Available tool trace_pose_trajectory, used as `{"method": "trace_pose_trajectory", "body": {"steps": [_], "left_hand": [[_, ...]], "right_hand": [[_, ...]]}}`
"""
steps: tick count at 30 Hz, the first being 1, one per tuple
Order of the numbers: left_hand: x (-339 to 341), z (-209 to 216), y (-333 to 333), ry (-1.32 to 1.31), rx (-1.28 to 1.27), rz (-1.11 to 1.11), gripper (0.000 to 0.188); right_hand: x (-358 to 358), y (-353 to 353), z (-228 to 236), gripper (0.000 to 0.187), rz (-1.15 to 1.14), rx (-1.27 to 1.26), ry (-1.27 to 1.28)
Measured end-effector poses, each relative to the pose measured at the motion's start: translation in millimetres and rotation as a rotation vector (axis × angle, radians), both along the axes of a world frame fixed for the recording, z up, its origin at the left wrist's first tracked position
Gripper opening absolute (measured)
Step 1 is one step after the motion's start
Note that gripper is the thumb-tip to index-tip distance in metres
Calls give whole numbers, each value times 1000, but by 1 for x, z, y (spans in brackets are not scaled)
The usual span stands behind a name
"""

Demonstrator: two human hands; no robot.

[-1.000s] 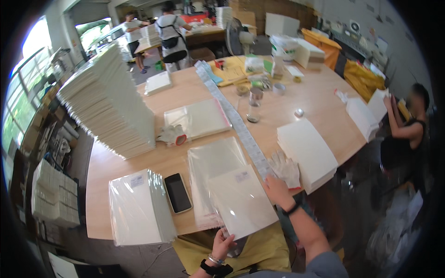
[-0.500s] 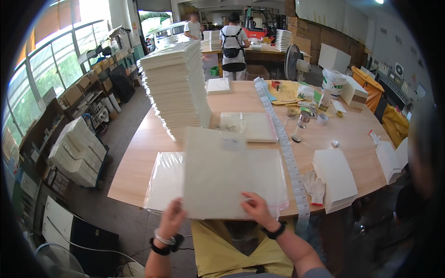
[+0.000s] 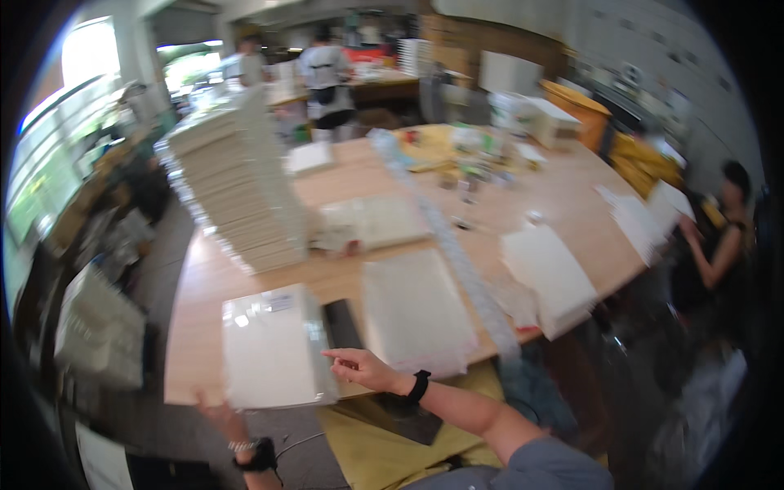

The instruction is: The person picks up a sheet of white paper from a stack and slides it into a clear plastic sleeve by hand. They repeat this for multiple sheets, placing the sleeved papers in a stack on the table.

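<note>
A flat white packet in clear film [image 3: 273, 351], with a small label near its top edge, lies at the table's front left. It appears to rest on other wrapped pieces. My left hand [image 3: 220, 415], blurred, is at the packet's near left corner with its fingers apart. My right hand [image 3: 363, 369] is by its near right edge; the index finger stretches toward the film and the others curl loosely with nothing visible in them. A dark flat object [image 3: 343, 325] lies right of the packet, followed by a pile of clear film bags [image 3: 418, 310].
A tall stack of wrapped white packets [image 3: 237, 184] stands behind. A strip of labels [image 3: 457, 269] crosses the table [image 3: 343, 184]. White sheets [image 3: 549, 278] and a glove [image 3: 514, 302] lie rightward. A seated person [image 3: 723, 245] works at far right; others stand behind.
The packet, held up in both hands before, now lies at the front left, and my hands have loosened from it. The view has swung right, bringing the seated person into sight.
</note>
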State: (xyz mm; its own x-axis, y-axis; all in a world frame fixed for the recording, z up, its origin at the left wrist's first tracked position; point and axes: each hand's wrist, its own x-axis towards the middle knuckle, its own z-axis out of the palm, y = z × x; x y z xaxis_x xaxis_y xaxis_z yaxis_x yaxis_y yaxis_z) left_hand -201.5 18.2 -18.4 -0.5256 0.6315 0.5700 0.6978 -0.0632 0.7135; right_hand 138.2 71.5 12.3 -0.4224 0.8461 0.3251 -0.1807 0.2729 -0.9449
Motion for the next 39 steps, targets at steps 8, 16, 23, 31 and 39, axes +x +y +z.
{"method": "trace_pose_trajectory", "body": {"steps": [8,16,23,31,39], "left_hand": [[146,68,-78,-44,-25,-624,25],[261,31,-48,-34,-397,-1163,23],[321,7,17,185,-568,-1149,26],[377,-30,69,902,-553,-885,17],[367,-49,72,1040,-410,-965,21]], "right_hand": [[286,-88,-6,18,-682,-460,-389],[415,-124,-46,17,-1157,-598,542],[438,-107,-41,23,-1046,-708,736],[452,-90,-12,11,-1196,-441,439],[345,-181,16,23,-971,-380,75]]}}
